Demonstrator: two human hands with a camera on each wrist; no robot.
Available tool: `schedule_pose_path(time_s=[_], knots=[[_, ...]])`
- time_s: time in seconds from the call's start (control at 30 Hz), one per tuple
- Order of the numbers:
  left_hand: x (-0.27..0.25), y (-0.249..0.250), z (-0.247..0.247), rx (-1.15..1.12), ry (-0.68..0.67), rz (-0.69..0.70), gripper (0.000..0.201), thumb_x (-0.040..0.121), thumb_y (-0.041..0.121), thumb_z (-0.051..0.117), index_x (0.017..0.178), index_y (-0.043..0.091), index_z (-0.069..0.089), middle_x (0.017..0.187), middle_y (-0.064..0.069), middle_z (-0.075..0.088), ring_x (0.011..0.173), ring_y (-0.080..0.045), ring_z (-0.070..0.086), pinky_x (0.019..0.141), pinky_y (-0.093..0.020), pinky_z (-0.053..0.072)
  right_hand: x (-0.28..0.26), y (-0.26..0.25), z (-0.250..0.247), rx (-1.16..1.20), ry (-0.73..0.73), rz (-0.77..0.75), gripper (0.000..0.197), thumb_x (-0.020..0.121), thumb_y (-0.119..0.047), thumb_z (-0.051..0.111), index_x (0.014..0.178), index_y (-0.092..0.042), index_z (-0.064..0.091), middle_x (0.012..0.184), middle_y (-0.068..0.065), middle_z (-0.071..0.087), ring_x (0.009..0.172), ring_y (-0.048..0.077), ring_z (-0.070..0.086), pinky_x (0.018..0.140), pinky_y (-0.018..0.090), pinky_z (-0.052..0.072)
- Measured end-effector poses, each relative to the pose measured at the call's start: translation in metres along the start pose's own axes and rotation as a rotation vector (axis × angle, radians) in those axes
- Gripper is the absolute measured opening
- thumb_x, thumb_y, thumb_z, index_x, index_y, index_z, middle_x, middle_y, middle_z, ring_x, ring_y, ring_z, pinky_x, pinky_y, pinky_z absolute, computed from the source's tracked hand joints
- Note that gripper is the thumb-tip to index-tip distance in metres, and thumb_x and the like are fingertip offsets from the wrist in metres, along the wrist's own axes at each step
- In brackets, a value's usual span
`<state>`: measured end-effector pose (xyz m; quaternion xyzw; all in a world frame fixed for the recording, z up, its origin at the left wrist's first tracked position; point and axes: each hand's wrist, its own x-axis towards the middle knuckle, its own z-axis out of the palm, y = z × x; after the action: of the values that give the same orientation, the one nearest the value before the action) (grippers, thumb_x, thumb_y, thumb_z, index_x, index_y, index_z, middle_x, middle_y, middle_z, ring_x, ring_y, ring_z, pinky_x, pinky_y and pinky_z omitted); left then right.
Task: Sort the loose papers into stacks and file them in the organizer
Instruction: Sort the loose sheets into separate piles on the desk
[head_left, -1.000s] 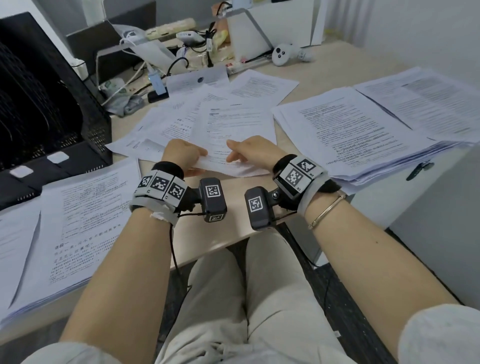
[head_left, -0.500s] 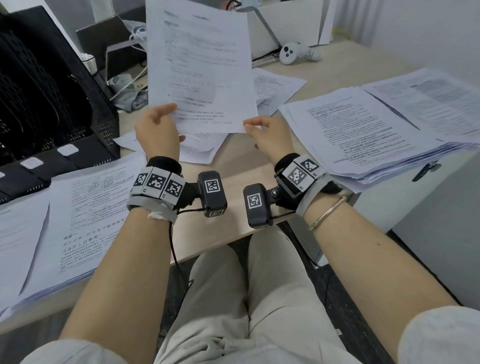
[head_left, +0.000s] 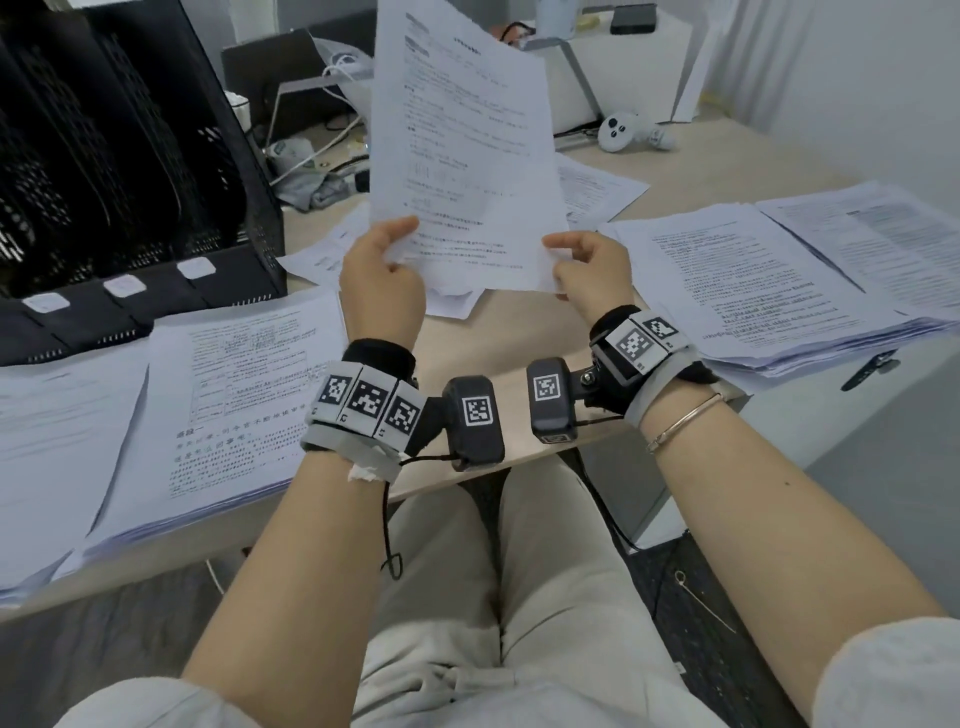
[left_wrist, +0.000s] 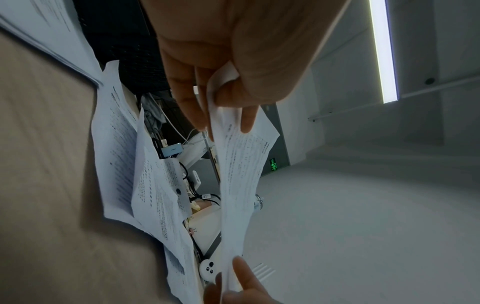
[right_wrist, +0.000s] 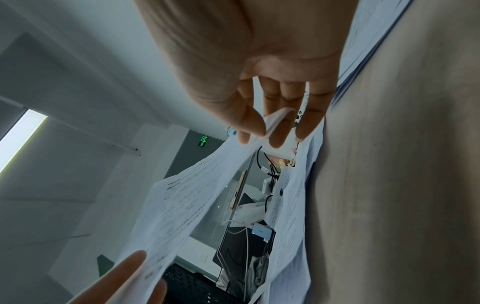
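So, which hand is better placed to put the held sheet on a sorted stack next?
Probably either: both hands pinch the sheet. The left hand is nearer the left stack, the right hand nearer the right stacks.

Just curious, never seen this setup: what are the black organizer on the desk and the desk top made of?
Black organizer: likely metal mesh with a matte black coating; its walls show fine perforations. Desk top: looks like wood-pattern laminate, matte beige with faint grain; solid wood can't be excluded.
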<state>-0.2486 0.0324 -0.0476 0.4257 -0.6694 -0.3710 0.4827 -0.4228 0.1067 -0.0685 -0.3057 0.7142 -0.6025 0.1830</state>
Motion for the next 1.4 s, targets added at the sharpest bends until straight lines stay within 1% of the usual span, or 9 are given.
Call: schedule_pose_path(time_s=[0.13,0.37,0.57,0.7,0.83,0.93,1.07,1.2,1.4], knots=[[-0.008,-0.008,-0.020,0.105,-0.078,0.007,0.055,0.077,-0.012,0.037,0.115,0.018,0.063,0.125,-0.002,0.059,0.109,-0.016,0.056,0.087,-0.013,0.043,-0.003,-0.006,0.007,0.003,0.055,-0.033,0.043,0.078,0.010,0.042,0.100,-0.013,0.071,0.077,-0.010,0.055,0.045,-0.005,0.046,0.049,0.007,0.036],[-0.015,-0.022,-0.061,0.144,-0.105,-0.076,0.052,0.079,-0.010,0.038,0.114,0.021,0.061,0.120,0.000,0.059,0.111,-0.025,0.057,0.095,-0.040,0.049,-0.010,-0.021,0.039,0.034,0.038,-0.046,0.044,0.078,0.011,0.039,0.088,-0.021,0.068,0.094,0.003,0.060,0.058,0.003,0.044,0.047,0.006,0.033],[-0.016,-0.022,-0.099,0.119,-0.058,-0.092,0.053,0.079,-0.012,0.039,0.119,0.017,0.058,0.120,0.000,0.057,0.098,-0.023,0.060,0.071,-0.017,0.048,-0.019,-0.038,0.068,0.058,-0.028,-0.061,0.045,0.078,0.013,0.038,0.093,-0.016,0.069,0.097,0.003,0.064,0.073,0.009,0.054,0.053,0.005,0.039],[-0.014,-0.022,-0.127,0.108,0.007,-0.107,0.052,0.081,-0.012,0.040,0.123,0.016,0.055,0.114,0.005,0.053,0.108,-0.024,0.058,0.080,-0.022,0.049,-0.029,-0.054,0.093,0.098,-0.095,-0.082,0.050,0.075,0.015,0.035,0.091,-0.019,0.068,0.102,0.007,0.066,0.077,0.015,0.054,0.055,0.012,0.042],[-0.011,-0.032,-0.159,0.117,0.088,-0.139,0.054,0.083,-0.010,0.040,0.129,0.017,0.048,0.123,0.001,0.050,0.108,-0.023,0.057,0.055,-0.002,0.041,-0.047,-0.071,0.120,0.143,-0.174,-0.123,0.054,0.071,0.017,0.033,0.088,-0.020,0.069,0.107,0.009,0.065,0.078,0.017,0.055,0.062,0.021,0.047],[-0.010,-0.040,-0.185,0.113,0.150,-0.149,0.056,0.083,-0.010,0.040,0.131,0.018,0.046,0.134,-0.005,0.047,0.115,-0.021,0.052,0.062,-0.007,0.044,-0.060,-0.080,0.140,0.157,-0.259,-0.124,0.053,0.071,0.018,0.034,0.088,-0.019,0.068,0.107,0.012,0.066,0.079,0.021,0.055,0.067,0.031,0.048],[-0.007,-0.049,-0.215,0.117,0.243,-0.191,0.061,0.080,-0.015,0.035,0.130,0.018,0.047,0.134,-0.003,0.046,0.102,-0.012,0.050,0.053,-0.003,0.040,-0.079,-0.094,0.163,0.112,-0.399,-0.157,0.048,0.077,0.017,0.037,0.098,-0.014,0.068,0.099,0.006,0.063,0.070,0.013,0.056,0.058,0.018,0.045],[-0.006,-0.056,-0.243,0.123,0.348,-0.198,0.060,0.079,-0.017,0.032,0.128,0.013,0.049,0.124,0.001,0.048,0.111,-0.012,0.048,0.074,-0.004,0.045,-0.094,-0.101,0.184,0.043,-0.514,-0.181,0.046,0.079,0.015,0.041,0.101,-0.016,0.067,0.083,-0.002,0.055,0.057,0.005,0.052,0.051,0.017,0.039],[-0.016,-0.069,-0.282,0.193,0.446,-0.242,0.059,0.077,-0.017,0.031,0.124,0.011,0.054,0.129,-0.005,0.051,0.122,-0.018,0.046,0.103,-0.033,0.042,-0.111,-0.112,0.212,-0.058,-0.699,-0.169,0.040,0.084,0.005,0.051,0.115,-0.018,0.061,0.093,0.005,0.052,0.081,0.016,0.055,0.053,0.018,0.045]])
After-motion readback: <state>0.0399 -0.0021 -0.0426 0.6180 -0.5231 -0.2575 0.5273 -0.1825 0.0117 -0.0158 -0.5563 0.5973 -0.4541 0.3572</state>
